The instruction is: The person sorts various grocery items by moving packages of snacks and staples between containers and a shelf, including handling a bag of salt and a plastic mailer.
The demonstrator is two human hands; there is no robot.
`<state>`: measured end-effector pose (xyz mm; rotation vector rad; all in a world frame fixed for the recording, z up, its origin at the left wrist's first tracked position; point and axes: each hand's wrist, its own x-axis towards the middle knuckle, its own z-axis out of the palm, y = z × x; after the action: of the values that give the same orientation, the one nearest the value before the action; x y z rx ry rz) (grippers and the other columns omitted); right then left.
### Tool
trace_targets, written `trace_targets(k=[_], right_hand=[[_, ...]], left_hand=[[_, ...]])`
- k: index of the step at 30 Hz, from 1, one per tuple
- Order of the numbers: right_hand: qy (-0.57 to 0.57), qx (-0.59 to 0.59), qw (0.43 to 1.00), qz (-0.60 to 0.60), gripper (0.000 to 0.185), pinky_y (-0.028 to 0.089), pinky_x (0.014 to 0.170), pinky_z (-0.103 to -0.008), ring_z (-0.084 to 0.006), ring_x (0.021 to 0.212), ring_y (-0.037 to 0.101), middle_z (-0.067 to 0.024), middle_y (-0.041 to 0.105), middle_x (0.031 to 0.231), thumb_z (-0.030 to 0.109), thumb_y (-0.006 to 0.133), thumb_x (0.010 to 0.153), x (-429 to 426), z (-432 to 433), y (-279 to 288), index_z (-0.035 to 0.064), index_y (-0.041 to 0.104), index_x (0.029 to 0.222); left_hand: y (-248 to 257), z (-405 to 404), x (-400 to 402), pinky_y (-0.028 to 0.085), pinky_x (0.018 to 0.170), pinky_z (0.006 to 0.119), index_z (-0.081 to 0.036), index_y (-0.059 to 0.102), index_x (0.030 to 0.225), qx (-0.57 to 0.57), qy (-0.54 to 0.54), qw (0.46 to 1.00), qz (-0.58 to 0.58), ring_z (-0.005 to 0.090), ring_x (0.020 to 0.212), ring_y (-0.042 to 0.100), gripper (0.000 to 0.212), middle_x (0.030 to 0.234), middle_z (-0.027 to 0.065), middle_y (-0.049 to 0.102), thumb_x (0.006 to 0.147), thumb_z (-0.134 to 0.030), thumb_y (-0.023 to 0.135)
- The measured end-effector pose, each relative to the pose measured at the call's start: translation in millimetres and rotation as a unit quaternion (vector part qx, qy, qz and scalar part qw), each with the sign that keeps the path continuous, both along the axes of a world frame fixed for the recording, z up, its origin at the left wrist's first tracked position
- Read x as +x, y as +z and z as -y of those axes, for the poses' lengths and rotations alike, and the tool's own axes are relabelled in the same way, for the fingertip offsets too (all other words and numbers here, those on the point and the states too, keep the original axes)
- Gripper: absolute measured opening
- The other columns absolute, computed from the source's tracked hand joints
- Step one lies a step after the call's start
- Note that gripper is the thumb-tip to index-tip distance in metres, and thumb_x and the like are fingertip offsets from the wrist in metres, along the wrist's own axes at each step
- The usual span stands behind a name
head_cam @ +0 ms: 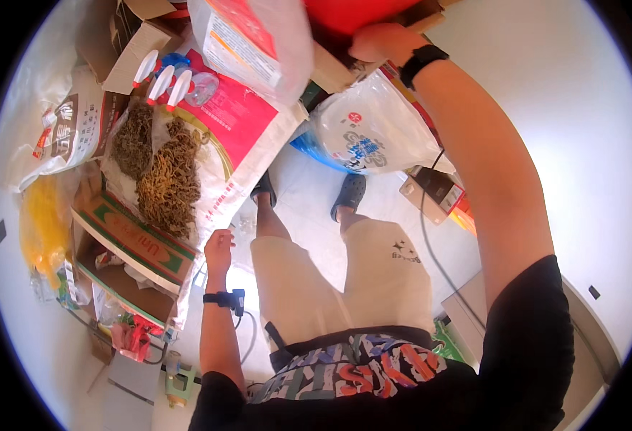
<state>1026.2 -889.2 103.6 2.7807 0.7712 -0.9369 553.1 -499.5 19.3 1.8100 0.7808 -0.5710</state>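
Observation:
My left hand (220, 245) hangs beside the lower edge of a white and pink printed sack (251, 126), fingers partly curled, with no held object visible. My right hand (375, 44) reaches to a cardboard box (331, 67) at the top, next to a red item (356, 13); its fingertips are hidden, so its grip is unclear. Bags of brown dried plant strands (168, 180) lie on the sack near several white and red spray nozzles (162, 85). A plastic bag with a pink and white printed package (254, 40) stands between the hands' sides, near the top.
A white and blue printed bag (369, 129) lies below my right forearm. At left are a green and red carton (133, 245), a yellow plastic bag (46, 226) and a white printed sack (65, 126). A dark cable (434, 250) hangs at right.

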Motion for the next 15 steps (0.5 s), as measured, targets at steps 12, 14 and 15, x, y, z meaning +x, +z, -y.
trace_targets(k=[12, 14, 15], right_hand=[[-0.137, 0.424, 0.869, 0.214, 0.024, 0.048, 0.09, -0.0458, -0.0384, 0.104, 0.058, -0.0183, 0.061, 0.113, 0.005, 0.063, 0.077, -258, 140, 78, 0.0014, 0.062, 0.1], [-0.2, 0.409, 0.874, 0.17, 0.026, 0.048, 0.092, -0.0445, -0.0385, 0.106, 0.058, -0.0189, 0.061, 0.114, 0.005, 0.063, 0.078, -296, 164, 96, 0.0015, 0.062, 0.103], [-0.232, 0.411, 0.868, 0.153, 0.026, 0.048, 0.092, -0.0439, -0.0385, 0.107, 0.058, -0.0189, 0.061, 0.115, 0.005, 0.062, 0.078, -303, 169, 102, 0.0017, 0.062, 0.104]], left_hand=[[144, 76, -37, 0.054, 0.068, 0.035, -0.005, 0.067, 0.097, 0.185, -0.122, 0.973, 0.067, 0.0266, 0.074, 0.069, 0.014, 0.083, 0.014, 0.07, 0.09, -0.015, 0.06], [175, 83, -6, 0.054, 0.068, 0.035, -0.005, 0.067, 0.097, 0.223, -0.153, 0.956, 0.115, 0.0274, 0.074, 0.069, 0.014, 0.084, 0.0139, 0.07, 0.09, -0.015, 0.06], [184, 85, 11, 0.054, 0.068, 0.036, -0.005, 0.067, 0.097, 0.22, -0.142, 0.958, 0.115, 0.0278, 0.074, 0.069, 0.014, 0.085, 0.0142, 0.07, 0.091, -0.015, 0.06]])
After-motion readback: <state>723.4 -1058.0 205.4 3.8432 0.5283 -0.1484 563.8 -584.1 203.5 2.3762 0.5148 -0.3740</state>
